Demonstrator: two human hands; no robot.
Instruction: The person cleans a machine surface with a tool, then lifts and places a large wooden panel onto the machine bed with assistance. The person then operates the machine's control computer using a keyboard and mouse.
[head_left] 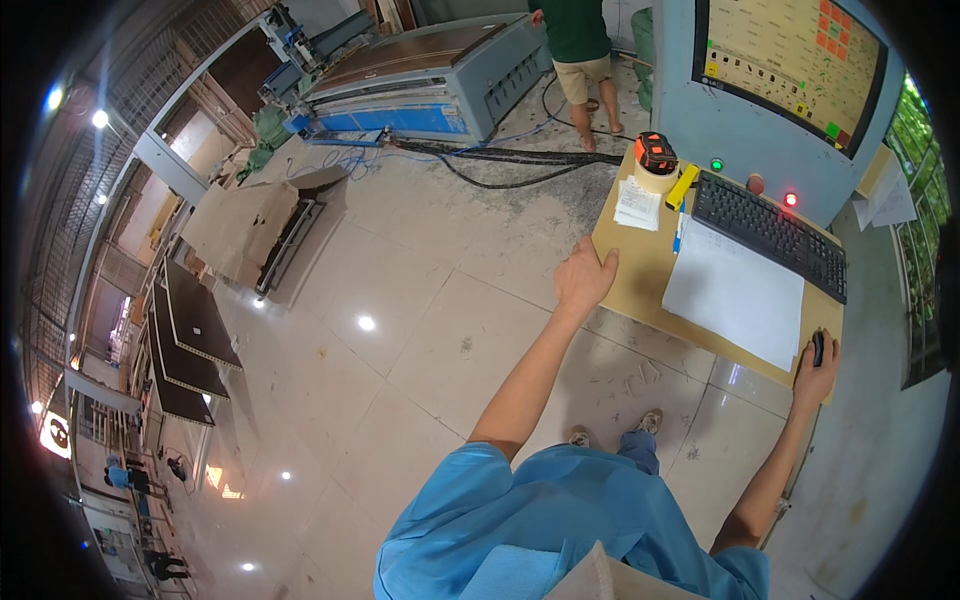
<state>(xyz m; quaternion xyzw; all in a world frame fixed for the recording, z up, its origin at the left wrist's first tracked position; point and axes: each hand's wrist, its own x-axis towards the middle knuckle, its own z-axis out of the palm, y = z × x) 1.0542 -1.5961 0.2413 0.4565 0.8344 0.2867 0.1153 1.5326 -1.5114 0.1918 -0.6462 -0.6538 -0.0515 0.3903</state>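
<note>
My right hand (pixel 815 378) is closed over a black computer mouse (pixel 818 348) at the right front corner of a tan shelf board (pixel 632 275). At the board's left edge, my left hand (pixel 584 276) grips the rim, its thumb near the top and its other fingers partly hidden. White paper sheets (pixel 735 290) lie on the board between my hands. Behind them is a black keyboard (pixel 770 235). A blue pen (pixel 680 228) rests by the sheets' left side, near a yellow-handled tool (pixel 682 187) and a small paper slip (pixel 637 204).
An orange-and-black tape measure (pixel 655 152) sits on a tape roll (pixel 655 178). Above the keyboard stands a blue-grey cabinet with a lit screen (pixel 790 65). A person (pixel 583 60) stands by a large flatbed machine (pixel 400 85). Cables (pixel 500 155) cross the floor; dark panels (pixel 185 340) lean left.
</note>
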